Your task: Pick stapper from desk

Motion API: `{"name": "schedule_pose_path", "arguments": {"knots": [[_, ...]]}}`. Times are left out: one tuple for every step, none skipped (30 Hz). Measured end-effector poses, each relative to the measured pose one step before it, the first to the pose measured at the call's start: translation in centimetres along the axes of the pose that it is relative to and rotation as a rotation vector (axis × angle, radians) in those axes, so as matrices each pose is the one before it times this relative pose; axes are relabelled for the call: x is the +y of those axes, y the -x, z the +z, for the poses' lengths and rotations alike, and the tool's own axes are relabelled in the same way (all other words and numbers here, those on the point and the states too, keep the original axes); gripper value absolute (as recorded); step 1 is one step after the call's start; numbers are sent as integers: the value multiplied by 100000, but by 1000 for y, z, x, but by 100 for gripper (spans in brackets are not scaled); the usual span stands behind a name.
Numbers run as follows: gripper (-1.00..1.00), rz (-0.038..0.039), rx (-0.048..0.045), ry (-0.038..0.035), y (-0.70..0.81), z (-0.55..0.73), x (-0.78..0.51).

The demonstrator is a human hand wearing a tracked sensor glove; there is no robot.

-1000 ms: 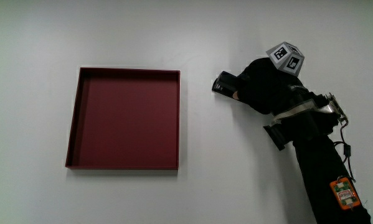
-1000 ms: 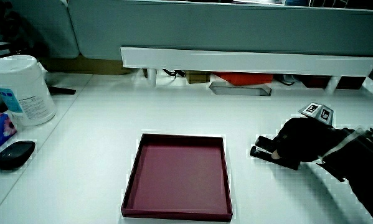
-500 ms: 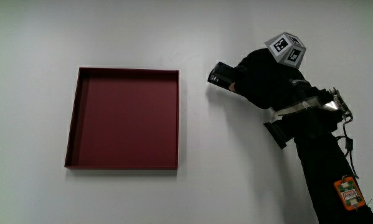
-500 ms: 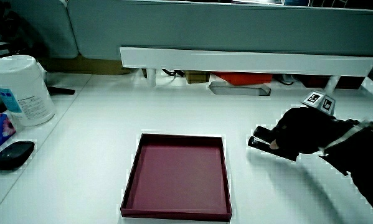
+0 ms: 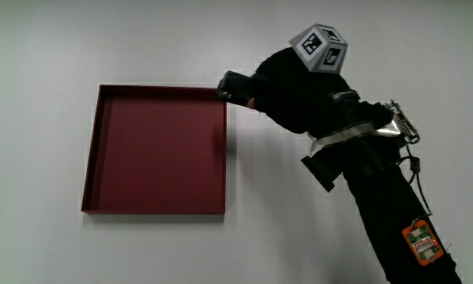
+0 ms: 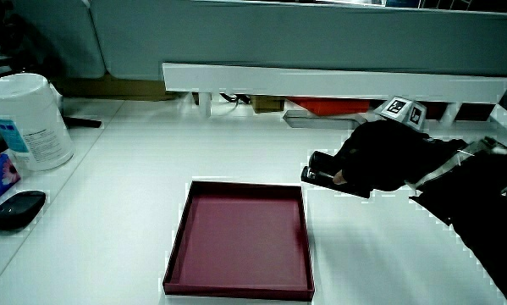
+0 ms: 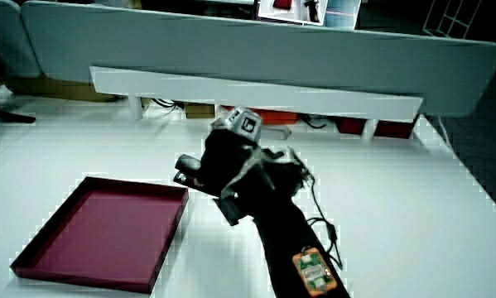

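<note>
Fingers of the gloved hand [image 5: 287, 91] are curled around a small black stapler [image 5: 234, 87], which sticks out of the grip toward the red tray [image 5: 153, 150]. In the main view the stapler's free end is at the tray's corner that is farther from the person and closest to the hand. In a side view the stapler [image 6: 319, 169] appears lifted off the white table [image 6: 118, 195], with the hand [image 6: 376, 161] over the table just beside the tray [image 6: 240, 237]. In both side views the stapler [image 7: 188, 170] is close to the tray's rim [image 7: 98, 228], but whether it is above the tray or only next to it is not clear.

The patterned cube [image 5: 319, 46] sits on the back of the hand, and the black forearm [image 5: 394, 213] carries a small orange tag [image 5: 422, 241] nearer to the person. The tray has nothing inside it.

At the table's edge, well apart from the hand, a white round container [image 6: 31, 123] stands upright, and a dark oval object [image 6: 14, 210] lies nearer to the person than the container. A low white partition [image 6: 329, 85] runs along the table.
</note>
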State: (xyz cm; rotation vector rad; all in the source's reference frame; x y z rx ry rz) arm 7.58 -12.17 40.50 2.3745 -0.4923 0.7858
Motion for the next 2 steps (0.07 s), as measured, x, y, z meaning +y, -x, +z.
{"name": "schedule_pose_path", "arguments": {"knots": [[100,2119,1257,663,450,-216,-3],[100,981,-882,-944,632,-64,-99]]}}
